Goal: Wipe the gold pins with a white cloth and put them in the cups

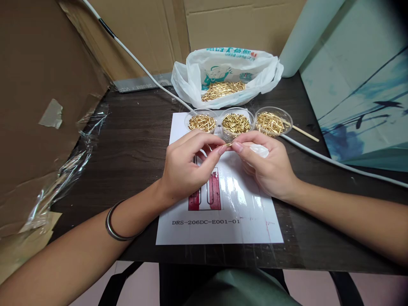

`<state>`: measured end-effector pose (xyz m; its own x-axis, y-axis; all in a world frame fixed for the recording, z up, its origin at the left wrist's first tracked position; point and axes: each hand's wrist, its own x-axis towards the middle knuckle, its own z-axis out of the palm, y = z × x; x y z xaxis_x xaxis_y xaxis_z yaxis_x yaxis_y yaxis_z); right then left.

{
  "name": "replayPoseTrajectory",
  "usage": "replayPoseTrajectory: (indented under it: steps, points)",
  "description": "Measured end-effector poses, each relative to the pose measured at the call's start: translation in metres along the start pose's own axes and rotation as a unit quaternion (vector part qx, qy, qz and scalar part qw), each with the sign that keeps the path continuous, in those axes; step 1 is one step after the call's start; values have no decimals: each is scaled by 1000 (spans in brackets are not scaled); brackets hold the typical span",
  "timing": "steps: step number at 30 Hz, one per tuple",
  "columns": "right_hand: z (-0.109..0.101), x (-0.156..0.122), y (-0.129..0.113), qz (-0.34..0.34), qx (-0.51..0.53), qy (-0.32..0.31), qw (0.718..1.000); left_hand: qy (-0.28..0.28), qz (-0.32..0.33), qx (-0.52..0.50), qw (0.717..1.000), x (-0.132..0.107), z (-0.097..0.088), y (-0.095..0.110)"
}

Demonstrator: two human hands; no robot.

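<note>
Both hands meet above a printed sheet, just in front of three clear cups. Between their fingertips lies a small gold metal pin (228, 144). My left hand (193, 163) pinches one end of it with thumb and forefinger. The other end is pinched by my right hand (266, 163), which also has a crumpled white tissue (259, 150) tucked in its fingers. Gold pins fill the left cup (201, 123), the middle cup (236, 123) and the right cup (270, 123). Under the hands, the sheet (248, 229) carries a red-and-white diagram, partly hidden by my left hand.
Behind the cups stands an open white plastic bag (181, 80) with many gold pins inside. A wooden stick (306, 133) leans out of the right cup. A white cable (338, 162) crosses the dark table (134, 140). Cardboard (134, 38) walls the back and left; a white roll (306, 38) stands behind.
</note>
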<state>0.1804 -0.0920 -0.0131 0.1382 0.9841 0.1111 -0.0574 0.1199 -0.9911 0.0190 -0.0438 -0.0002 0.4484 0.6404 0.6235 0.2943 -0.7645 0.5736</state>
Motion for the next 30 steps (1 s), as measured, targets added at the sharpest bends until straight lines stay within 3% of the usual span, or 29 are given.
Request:
replayPoseTrajectory:
  steps: [8,12,15,17,20,22,24,27,30]
  points:
    - [2,-1,1,-11,-5,7,1000,-5,-3,-6,1000,0,0,0]
    - [-1,-1,-7,-78,-148,6,986,-2,-2,-3,1000,-1,0,0]
    - [-7,1,-21,-163,-351,-59,920,-3,-6,3,1000,-1,0,0]
    - [-11,3,-29,-179,-511,-126,831,-8,-3,3,1000,-1,0,0]
    - [-17,4,-35,-137,-706,-160,676,-16,-3,2,1000,-1,0,0]
    - [-19,4,-37,-118,-758,-158,622,-21,-4,2,1000,-1,0,0]
    - [-20,3,-40,-121,-766,-159,611,-28,-4,5,1000,-1,0,0]
    - [-25,1,-57,-147,-755,-127,626,-36,-5,9,999,-1,0,0]
    - [-38,5,-80,-201,-747,-27,634,-42,2,12,999,-1,0,-1]
